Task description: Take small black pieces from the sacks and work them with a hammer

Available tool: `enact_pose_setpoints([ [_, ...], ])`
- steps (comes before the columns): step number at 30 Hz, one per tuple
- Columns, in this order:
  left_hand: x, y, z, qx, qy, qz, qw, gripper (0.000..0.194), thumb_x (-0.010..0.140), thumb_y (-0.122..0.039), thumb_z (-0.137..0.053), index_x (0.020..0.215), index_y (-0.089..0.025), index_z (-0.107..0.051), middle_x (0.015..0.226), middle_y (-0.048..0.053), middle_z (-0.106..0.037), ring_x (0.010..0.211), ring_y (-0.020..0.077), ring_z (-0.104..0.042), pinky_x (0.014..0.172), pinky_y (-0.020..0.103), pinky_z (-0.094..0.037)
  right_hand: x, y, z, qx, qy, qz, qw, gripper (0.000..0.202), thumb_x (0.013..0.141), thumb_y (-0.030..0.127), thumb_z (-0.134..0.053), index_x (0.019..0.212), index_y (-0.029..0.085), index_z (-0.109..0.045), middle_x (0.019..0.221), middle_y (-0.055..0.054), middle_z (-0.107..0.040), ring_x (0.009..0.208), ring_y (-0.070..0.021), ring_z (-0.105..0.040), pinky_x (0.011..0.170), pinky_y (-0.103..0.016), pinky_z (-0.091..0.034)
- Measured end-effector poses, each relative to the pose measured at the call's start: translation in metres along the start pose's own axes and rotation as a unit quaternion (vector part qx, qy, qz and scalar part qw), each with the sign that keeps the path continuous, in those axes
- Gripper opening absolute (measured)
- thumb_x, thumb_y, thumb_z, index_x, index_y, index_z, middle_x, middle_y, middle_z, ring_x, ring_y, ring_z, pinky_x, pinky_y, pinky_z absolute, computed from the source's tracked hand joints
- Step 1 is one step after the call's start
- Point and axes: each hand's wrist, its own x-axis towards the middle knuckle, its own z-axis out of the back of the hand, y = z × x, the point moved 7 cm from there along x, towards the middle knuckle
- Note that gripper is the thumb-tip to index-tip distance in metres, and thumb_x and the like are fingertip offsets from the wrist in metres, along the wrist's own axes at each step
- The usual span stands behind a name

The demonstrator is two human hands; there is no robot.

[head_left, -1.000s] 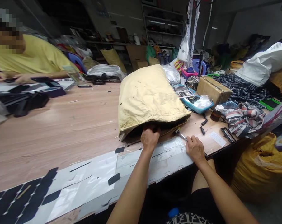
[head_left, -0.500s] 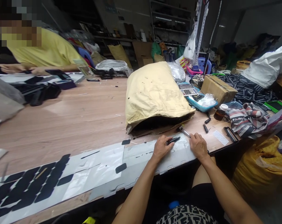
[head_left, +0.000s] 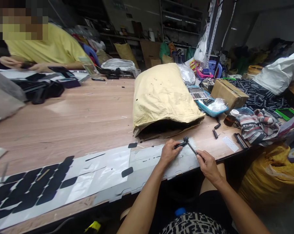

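On the grey sheet at the table's front edge, my left hand (head_left: 170,151) is closed round a slim black part (head_left: 182,144) that sticks out to the right. My right hand (head_left: 208,165) is closed on the handle of a small hammer (head_left: 192,148) with a metal shaft and a dark round head. That head is right by the tip of the black part; whether they touch, I cannot tell. Behind both hands lies a big cream sack (head_left: 161,94), its dark mouth towards me. My fingers hide the rear end of the black part.
Small black parts (head_left: 215,133), a white label strip (head_left: 230,143) and a brown jar (head_left: 231,117) lie to the right. Farther back are a blue basket (head_left: 216,112) and a cardboard box (head_left: 228,92). Black pads (head_left: 47,182) cover white sheets at left. A co-worker's yellow sleeve (head_left: 64,45) is across the table.
The hammer has turned in my right hand, its head now by the black part's tip. My right hand has shifted slightly down and right. My left hand still holds the black part.
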Motion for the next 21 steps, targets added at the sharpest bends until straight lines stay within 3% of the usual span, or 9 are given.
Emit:
enact_pose_setpoints([
  [15,0.000,-0.003,0.000,0.022,0.005,0.016,1.000,0.015,0.081,-0.022,-0.070,0.094,-0.023,-0.078,0.082,0.001,-0.059,0.086,0.0184,-0.059,0.077,0.028,-0.044,0.004,0.007,-0.017,-0.024,0.044,-0.003,0.999,0.029,0.097,0.028,-0.048,0.115,0.022,-0.070,0.106,-0.006,-0.072,0.100,-0.0187,-0.067,0.092,-0.031,-0.052],
  [21,0.000,0.003,-0.005,0.051,0.010,0.005,0.999,0.022,0.080,-0.033,-0.071,0.098,-0.021,-0.077,0.085,0.003,-0.062,0.089,0.0215,-0.061,0.079,0.032,-0.046,0.034,-0.016,-0.001,-0.175,-0.008,-0.029,0.984,0.026,0.095,0.026,-0.055,0.117,0.026,-0.069,0.102,-0.003,-0.069,0.095,-0.0167,-0.064,0.086,-0.026,-0.048],
])
